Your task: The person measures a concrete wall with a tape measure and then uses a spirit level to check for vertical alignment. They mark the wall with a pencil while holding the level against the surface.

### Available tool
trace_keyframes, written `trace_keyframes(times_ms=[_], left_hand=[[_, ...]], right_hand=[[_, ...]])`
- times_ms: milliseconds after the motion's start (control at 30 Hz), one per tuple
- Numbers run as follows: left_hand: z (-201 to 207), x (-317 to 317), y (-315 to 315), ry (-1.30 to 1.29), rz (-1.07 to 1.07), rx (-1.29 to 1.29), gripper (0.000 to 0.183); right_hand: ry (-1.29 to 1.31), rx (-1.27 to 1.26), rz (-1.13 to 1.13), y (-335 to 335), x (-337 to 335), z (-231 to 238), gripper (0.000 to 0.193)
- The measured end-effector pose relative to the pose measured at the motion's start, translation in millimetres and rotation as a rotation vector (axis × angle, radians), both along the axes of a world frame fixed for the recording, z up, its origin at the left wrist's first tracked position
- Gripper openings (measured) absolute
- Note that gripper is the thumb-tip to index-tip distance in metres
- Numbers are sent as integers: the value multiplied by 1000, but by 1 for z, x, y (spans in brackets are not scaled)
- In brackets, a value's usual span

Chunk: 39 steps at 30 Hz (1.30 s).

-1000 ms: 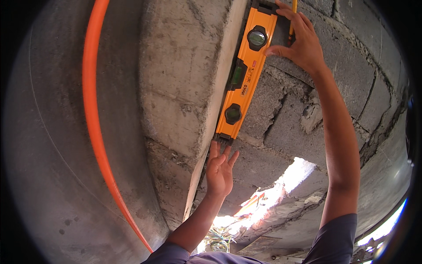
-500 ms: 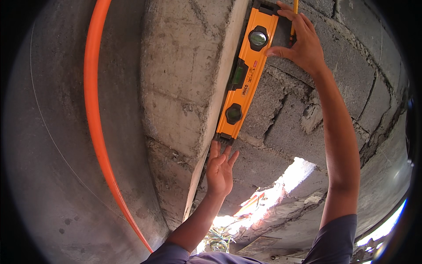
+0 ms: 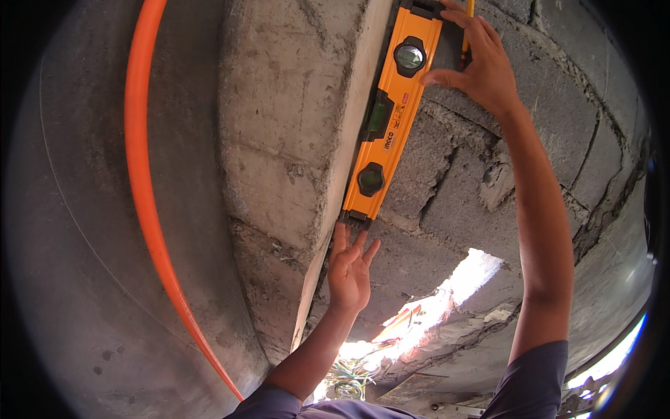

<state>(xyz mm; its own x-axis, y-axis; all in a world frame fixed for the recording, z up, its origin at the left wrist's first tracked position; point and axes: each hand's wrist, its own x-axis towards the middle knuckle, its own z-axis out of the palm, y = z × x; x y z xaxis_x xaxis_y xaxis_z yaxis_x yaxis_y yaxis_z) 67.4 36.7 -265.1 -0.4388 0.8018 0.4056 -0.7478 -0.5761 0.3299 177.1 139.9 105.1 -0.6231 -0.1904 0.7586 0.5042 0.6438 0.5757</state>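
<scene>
An orange spirit level (image 3: 399, 87) with black end caps and several vials lies tilted along the edge of a pale concrete column. With spread fingers, my left hand (image 3: 349, 276) touches its lower end cap with the fingertips. My right hand (image 3: 490, 70) is at the upper end, the thumb against the level's right side and the fingers reaching its top corner. A yellow pencil (image 3: 465, 46) is tucked between the fingers of that hand. Its top runs out of the picture.
The concrete column (image 3: 293, 105) stands left of the level, and a rough grey block wall (image 3: 467, 178) lies behind my hands. A thick orange pipe (image 3: 142, 160) curves down the left side. Tangled wires (image 3: 352, 380) lie low in the middle, near a bright sunlit patch (image 3: 471, 276).
The view has shifted slightly, so the orange pipe appears a little farther left. Both hands and the spirit level hold nearly the same places.
</scene>
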Motion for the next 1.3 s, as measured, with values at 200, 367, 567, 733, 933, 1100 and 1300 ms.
trace_keyframes(times_ms=[200,367,567,733,933,1100,1300], left_hand=[[0,0,0,1,-1,11,77],[-1,1,2,-17,-1,16,75],[-1,1,1,-14,-7,5,77],[1,0,-1,-8,-11,-7,80],[4,-1,-3,29,-4,2,81],[3,-1,-3,30,-7,1,80],[1,-1,-1,15,-2,-3,79]], right_hand=[[38,-42,-8,2,0,-3,104],[33,-60,6,1,0,-2,104],[31,-69,-5,-1,-1,-3,104],[14,-2,-18,-3,-1,-2,105],[14,-11,-1,-2,0,-2,107],[5,3,4,0,0,-1,107],[15,-21,-9,2,1,-1,107]])
